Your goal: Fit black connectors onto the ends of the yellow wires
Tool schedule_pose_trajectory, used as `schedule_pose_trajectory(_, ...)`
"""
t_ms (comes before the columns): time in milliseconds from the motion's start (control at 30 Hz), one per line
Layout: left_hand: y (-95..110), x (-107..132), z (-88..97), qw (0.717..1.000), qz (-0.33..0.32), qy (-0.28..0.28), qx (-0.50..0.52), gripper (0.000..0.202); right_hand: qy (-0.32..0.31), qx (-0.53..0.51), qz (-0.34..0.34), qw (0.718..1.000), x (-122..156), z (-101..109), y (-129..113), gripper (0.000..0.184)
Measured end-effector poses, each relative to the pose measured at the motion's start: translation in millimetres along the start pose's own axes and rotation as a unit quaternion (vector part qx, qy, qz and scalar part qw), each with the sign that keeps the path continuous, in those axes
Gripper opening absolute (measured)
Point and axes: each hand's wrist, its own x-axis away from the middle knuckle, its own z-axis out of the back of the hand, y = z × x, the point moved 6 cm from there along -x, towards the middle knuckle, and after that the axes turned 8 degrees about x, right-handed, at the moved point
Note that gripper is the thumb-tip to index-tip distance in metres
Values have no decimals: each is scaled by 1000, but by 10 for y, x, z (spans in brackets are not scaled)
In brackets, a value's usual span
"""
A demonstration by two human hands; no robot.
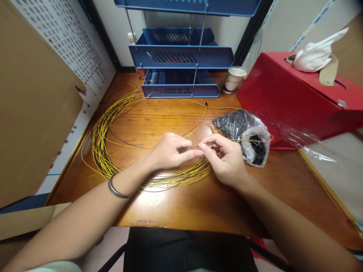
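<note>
My left hand (pixel 174 151) and my right hand (pixel 224 156) meet above the middle of the wooden table, fingertips almost touching. Both are closed in a pinch on a thin yellow wire (pixel 239 140), which runs out to the right past my right hand. Whether a small part sits between the fingertips is hidden. Beneath and left of my hands lies a large loose coil of yellow and black wires (pixel 99 151). Just beyond my right hand rests a clear plastic bag (pixel 236 122), its rolled-back mouth showing many small black pieces (pixel 257 149).
A blue tiered tray rack (pixel 181 56) stands at the back, with a paper cup (pixel 234 80) at its right. A red box (pixel 272 90) with tissue on top fills the right side. Brown cardboard (pixel 34 94) leans at the left. Single wires cross the wooden table (pixel 181 211).
</note>
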Motion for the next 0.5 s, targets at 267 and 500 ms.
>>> schedule_pose_trajectory(267, 64, 7, 8, 999, -14, -8, 31, 41, -29, -13, -4, 1000, 3, -34, 14, 12)
schedule_pose_trajectory(500, 95, 6, -6, 996, -77, 6, 48, 51, -40, -14, 0, 999, -2, -56, -4, 13)
